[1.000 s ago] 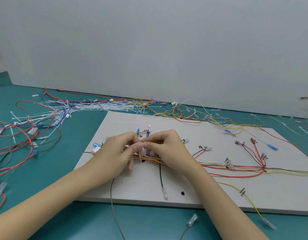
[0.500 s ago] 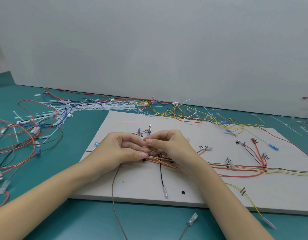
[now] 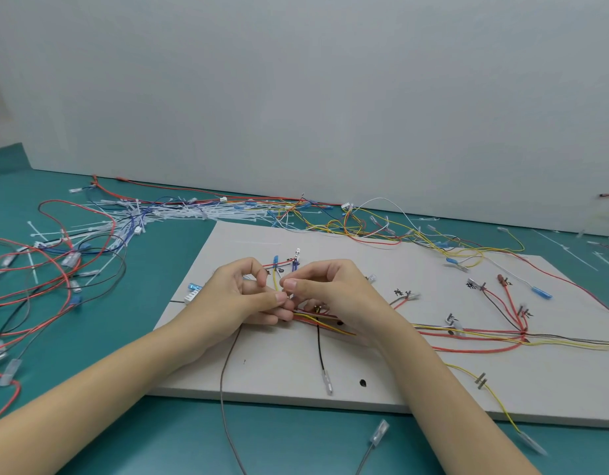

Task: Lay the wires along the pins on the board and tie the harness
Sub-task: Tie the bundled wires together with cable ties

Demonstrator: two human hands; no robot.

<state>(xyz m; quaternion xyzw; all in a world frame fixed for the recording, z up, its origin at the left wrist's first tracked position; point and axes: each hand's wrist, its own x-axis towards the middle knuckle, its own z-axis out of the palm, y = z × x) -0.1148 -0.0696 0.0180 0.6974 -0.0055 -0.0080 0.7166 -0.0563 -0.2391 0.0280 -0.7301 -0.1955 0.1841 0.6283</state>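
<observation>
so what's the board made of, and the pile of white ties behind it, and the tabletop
Board: looks like a rigid matte off-white sheet, maybe plastic or painted wood; its thick flat edge and drilled hole suggest that, but I can't tell which.
White ties: thin translucent white strips, likely nylon.
Tabletop: smooth teal surface with a soft sheen, possibly a rubber or vinyl mat.

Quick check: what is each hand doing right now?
Left hand: fingers pinched shut on the wire bundle.
Right hand: pinched at the same spot; what it grips cannot be told.

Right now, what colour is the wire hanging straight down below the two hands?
Black wire, clearest in the head view.
</observation>
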